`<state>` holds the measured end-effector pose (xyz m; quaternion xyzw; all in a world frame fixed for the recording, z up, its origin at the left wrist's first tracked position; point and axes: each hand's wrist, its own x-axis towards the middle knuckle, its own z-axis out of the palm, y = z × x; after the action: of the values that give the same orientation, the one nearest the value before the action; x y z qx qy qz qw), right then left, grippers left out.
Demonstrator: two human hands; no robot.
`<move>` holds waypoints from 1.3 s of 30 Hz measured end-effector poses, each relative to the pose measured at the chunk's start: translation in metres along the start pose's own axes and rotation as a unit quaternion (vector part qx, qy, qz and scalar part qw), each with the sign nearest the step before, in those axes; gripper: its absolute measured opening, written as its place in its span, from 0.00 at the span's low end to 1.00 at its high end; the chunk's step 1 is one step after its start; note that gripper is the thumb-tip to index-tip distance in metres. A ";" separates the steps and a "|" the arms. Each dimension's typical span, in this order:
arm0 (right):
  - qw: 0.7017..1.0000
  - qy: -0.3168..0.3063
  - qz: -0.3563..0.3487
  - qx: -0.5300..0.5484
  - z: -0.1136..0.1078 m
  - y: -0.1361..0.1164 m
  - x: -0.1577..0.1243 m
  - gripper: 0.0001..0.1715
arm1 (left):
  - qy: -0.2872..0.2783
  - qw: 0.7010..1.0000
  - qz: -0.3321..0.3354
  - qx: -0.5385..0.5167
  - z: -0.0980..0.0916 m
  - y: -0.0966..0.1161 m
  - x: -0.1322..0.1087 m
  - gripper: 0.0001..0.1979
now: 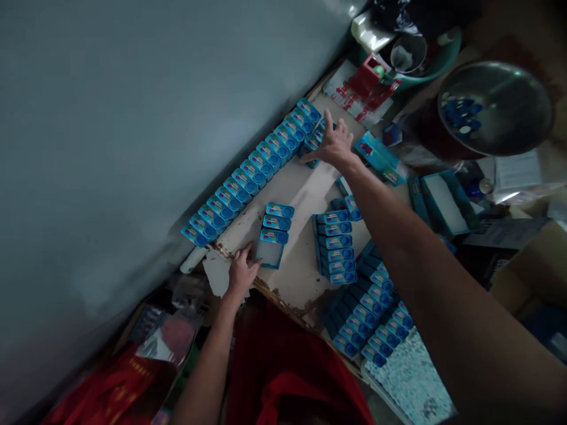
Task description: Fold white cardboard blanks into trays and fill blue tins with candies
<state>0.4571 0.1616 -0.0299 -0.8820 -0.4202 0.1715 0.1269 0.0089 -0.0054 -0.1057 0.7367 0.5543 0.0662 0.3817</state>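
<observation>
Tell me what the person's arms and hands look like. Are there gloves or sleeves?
No gloves and no sleeves. The left hand and right hand are bare, and so are both arms as far as they show. I see no watch, ring or bracelet, though the picture is dim. Lower down, at the body, there is red clothing.

A steel bowl [514,118] of blue caps [460,112] stands right of the right hand [335,144]. Just beyond that hand are a red box [370,77] and a green basin [448,48].
</observation>
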 end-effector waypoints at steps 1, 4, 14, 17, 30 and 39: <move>1.000 0.010 -0.005 -0.022 0.008 -0.001 0.001 0.59 | 0.003 1.000 -0.004 0.001 0.001 0.002 0.000 0.30; 0.997 0.059 -0.022 -0.039 0.021 0.004 -0.004 0.61 | -0.002 1.000 -0.012 0.003 0.003 0.010 0.002 0.31; 0.957 0.099 -0.269 0.054 -0.068 -0.006 -0.265 0.62 | 0.024 0.966 -0.121 -0.229 -0.009 0.000 -0.021 0.26; 0.955 0.022 -0.284 0.088 -0.037 -0.023 -0.361 0.67 | 0.069 0.947 -0.152 -0.276 -0.024 0.007 -0.044 0.29; 0.960 0.017 -0.276 -0.052 0.123 0.003 -0.396 0.31 | -0.018 0.965 0.160 -0.206 0.023 0.030 -0.086 0.33; 0.955 -0.078 -0.277 -0.063 0.101 -0.043 -0.356 0.41 | 0.055 0.979 0.104 -0.164 0.033 0.023 -0.022 0.34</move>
<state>0.1767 -0.0836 -0.0358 -0.7209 -0.6670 0.1707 0.0801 0.0361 -0.0428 -0.1071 0.7126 0.4767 0.2359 0.4574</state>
